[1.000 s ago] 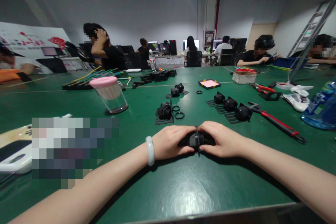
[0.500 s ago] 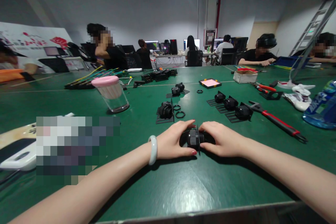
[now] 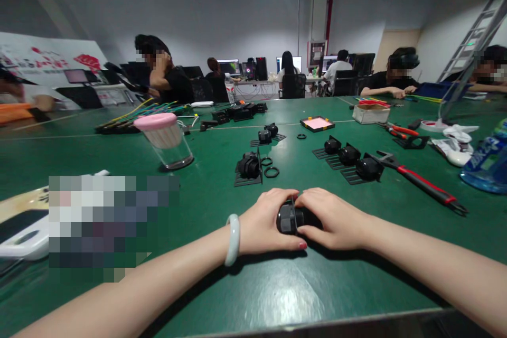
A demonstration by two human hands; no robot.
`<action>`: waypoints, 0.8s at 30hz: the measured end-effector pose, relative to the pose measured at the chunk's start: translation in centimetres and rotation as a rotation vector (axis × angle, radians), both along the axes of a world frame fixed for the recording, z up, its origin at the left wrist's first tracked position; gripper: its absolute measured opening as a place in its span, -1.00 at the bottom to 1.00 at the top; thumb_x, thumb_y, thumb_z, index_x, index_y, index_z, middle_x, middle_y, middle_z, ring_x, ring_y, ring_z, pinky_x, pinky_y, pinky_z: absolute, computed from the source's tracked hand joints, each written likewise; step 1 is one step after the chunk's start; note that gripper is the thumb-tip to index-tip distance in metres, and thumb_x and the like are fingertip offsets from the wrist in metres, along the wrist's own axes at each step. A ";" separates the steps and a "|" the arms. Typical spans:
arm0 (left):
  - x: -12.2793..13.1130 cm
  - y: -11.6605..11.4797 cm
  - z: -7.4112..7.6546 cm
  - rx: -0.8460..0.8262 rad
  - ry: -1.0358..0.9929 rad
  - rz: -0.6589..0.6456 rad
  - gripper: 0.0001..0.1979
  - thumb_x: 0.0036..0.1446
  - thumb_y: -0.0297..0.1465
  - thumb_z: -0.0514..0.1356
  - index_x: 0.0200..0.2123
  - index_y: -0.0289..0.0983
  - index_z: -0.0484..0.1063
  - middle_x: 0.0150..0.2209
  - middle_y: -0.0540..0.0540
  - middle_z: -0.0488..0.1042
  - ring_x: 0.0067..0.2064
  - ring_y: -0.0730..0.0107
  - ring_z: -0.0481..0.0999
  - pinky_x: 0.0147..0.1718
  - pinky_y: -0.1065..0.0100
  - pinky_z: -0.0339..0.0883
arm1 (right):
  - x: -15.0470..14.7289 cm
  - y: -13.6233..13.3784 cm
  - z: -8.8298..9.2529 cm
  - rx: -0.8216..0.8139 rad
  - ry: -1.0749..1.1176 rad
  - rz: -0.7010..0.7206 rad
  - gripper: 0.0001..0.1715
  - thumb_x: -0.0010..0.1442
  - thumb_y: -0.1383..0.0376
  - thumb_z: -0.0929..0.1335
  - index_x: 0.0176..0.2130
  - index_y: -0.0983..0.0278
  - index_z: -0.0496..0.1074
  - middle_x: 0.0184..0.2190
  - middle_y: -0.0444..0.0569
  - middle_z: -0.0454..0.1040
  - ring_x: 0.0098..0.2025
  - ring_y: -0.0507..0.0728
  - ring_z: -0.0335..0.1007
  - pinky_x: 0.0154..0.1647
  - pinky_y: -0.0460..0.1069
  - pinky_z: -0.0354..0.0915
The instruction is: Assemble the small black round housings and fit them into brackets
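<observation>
Both my hands rest on the green table and close around one black plastic part between them. My left hand, with a pale bangle on the wrist, wraps its left side, thumb low in front. From the right, my right hand covers the other side with curled fingers. Most of the part is hidden by my fingers. Just beyond my hands lie a similar black part on a finned base and two black rings.
A row of three black parts and a red-handled wrench lie to the right. A pink-lidded clear jar stands at left, a blue bottle at far right. Several people sit at the table's far side and at desks behind.
My hands have drawn slightly nearer and closed tighter over the black part, which has turned a little to the left. The person at the back left lowered an arm.
</observation>
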State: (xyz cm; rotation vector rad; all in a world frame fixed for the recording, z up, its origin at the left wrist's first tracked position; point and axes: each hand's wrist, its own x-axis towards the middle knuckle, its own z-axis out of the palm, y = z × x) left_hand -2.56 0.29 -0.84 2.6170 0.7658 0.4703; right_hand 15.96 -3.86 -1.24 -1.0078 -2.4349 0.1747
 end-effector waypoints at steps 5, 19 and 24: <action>0.3 -0.3 0.4 -0.025 0.040 0.038 -0.43 -0.25 -0.11 0.25 -0.17 -0.28 0.24 -0.22 -0.11 0.34 -0.19 0.22 0.33 -0.18 0.23 0.22 | -0.2 -0.1 0.1 0.006 -0.007 0.008 -0.77 0.01 0.29 0.29 -0.27 0.32 0.21 -0.35 -0.01 0.34 -0.29 0.10 0.23 -0.22 -0.01 0.16; 0.2 -0.3 0.1 -0.053 0.002 0.034 -0.44 -0.25 -0.22 0.26 -0.14 -0.27 0.21 -0.15 -0.14 0.28 -0.08 0.19 0.27 -0.08 0.19 0.16 | 1.6 0.2 0.9 0.037 -0.367 -0.253 -0.51 -0.04 -0.05 0.25 -0.31 0.31 0.24 -0.35 0.04 0.28 -0.32 0.18 0.21 -0.32 0.04 0.15; 0.2 -0.4 0.2 -0.060 -0.013 0.029 -0.45 -0.26 -0.23 0.26 -0.15 -0.26 0.21 -0.15 -0.13 0.27 -0.07 0.20 0.26 -0.07 0.19 0.16 | 1.3 0.1 0.6 -0.038 -0.337 -0.246 -0.68 0.03 0.08 0.24 -0.33 0.29 0.24 -0.37 0.00 0.27 -0.35 0.12 0.23 -0.37 -0.03 0.15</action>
